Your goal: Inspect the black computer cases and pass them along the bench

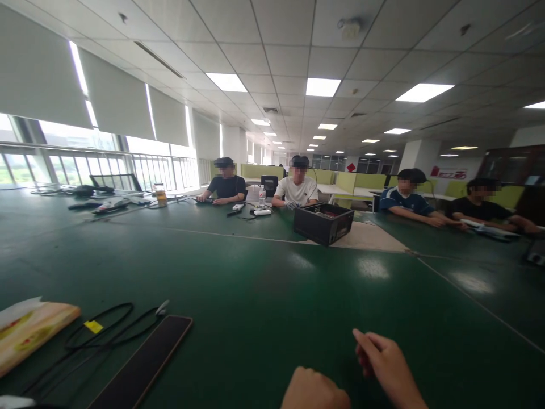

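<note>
My left hand [315, 391] is low at the bottom edge, rolled into a fist with its back towards me. Its fingertips are hidden, and no object shows in it. To its right, my right hand [385, 360] hovers above the green table [264, 307]. One finger points up and left, apart from the others, which curl loosely beneath. Nothing shows in this hand either. The two hands are close together but not touching. Nearest on the left lies a long dark flat strip [147, 363] with a thin light edge.
Black cables [102, 335] with a yellow tag and an orange-and-white packet [36, 329] lie at left. Across the table stand an open black computer case [323, 224] and a water bottle [261, 196]. Several people sit around it, including one in a white shirt [297, 190].
</note>
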Available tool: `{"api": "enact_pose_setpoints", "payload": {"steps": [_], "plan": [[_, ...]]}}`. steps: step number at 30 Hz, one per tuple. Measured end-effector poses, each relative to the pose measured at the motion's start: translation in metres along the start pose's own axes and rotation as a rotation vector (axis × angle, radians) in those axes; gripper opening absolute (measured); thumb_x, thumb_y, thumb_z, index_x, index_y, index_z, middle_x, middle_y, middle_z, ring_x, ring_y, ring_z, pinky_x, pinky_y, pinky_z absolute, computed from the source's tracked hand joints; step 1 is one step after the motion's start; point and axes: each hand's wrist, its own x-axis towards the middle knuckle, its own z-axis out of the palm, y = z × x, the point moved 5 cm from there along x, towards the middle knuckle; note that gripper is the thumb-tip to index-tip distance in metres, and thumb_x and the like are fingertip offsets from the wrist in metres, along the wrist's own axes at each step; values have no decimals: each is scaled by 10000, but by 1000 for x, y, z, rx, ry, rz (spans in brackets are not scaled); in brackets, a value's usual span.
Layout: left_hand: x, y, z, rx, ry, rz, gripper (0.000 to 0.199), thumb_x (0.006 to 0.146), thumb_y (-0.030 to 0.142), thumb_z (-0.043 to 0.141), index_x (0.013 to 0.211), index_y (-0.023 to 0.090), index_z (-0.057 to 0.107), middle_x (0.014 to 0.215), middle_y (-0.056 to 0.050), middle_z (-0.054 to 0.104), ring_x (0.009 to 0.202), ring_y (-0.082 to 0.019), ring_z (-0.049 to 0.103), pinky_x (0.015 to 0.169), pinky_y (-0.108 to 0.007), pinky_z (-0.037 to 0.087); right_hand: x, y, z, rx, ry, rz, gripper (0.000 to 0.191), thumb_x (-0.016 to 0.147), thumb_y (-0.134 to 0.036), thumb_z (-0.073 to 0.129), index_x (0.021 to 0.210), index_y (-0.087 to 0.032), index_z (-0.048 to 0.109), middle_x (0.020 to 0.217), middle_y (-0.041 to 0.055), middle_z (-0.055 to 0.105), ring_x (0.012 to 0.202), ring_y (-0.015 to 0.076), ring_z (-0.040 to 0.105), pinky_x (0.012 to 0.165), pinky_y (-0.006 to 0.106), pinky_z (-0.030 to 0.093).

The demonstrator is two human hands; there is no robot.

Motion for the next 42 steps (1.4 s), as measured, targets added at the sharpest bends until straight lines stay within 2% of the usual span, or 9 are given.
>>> {"api": "enact_pose_setpoints", "payload": {"steps": [4,8,20,28,34,36,38,40,42], "plan": [[-38,-53,24,-144,73,-239,312,894,433,465,789,239,686,801,-7,709,761,-181,649,678,-267,454,-32,15,32,6,-178,29,568,760,-736,435,547,-214,498,526,-22,428,532,154,471,581,283,427],[-62,-76,29,-225,94,-389,340,891,445,451,749,219,662,785,-9,693,766,-173,626,723,-284,456,-40,16,45,-55,-269,26,528,756,-701,436,588,-207,523,583,-2,467,611,178,500,659,301,436],[-63,-86,23,-202,326,-396,441,901,486,431,592,200,561,614,21,578,645,-143,542,750,-297,438,-51,11,54,-322,-245,-19,422,836,-530,468,612,-195,596,620,10,545,629,180,524,605,292,381],[-64,-87,22,-249,340,-390,441,909,499,428,624,199,580,649,21,602,664,-141,563,734,-275,445,-45,13,53,-382,-215,-58,425,849,-497,483,579,-193,607,582,-5,550,601,161,523,585,281,362],[-63,-92,24,-257,349,-408,431,914,487,431,642,199,601,641,21,608,643,-138,565,722,-271,440,-67,-10,55,-414,-262,-32,308,852,-449,497,831,-230,712,835,36,703,781,204,638,676,299,453],[-62,-94,25,-249,357,-406,439,917,488,426,632,197,592,623,25,592,626,-134,552,732,-276,433,-71,-23,41,-478,-289,-21,389,821,-488,531,1095,-259,684,1020,58,704,919,237,643,764,327,478],[-61,-96,28,-264,359,-400,440,919,488,420,641,195,593,629,25,587,628,-130,544,738,-275,425,-61,-37,4,-577,-254,-14,611,790,-560,537,1317,-250,554,1251,88,626,1119,277,578,907,376,456],[-59,-99,32,-273,352,-404,444,915,500,416,647,192,591,639,17,586,641,-137,538,708,-271,412,-36,-50,-61,-705,-126,-28,724,793,-620,483,1387,-207,479,1414,101,497,1287,304,446,1028,428,378],[-58,-102,33,-266,347,-413,448,906,512,417,642,190,581,645,5,581,657,-150,530,660,-270,385,-6,-61,-144,-878,81,-44,789,808,-642,424,1388,-109,465,1409,173,486,1269,352,458,996,479,405]]}}
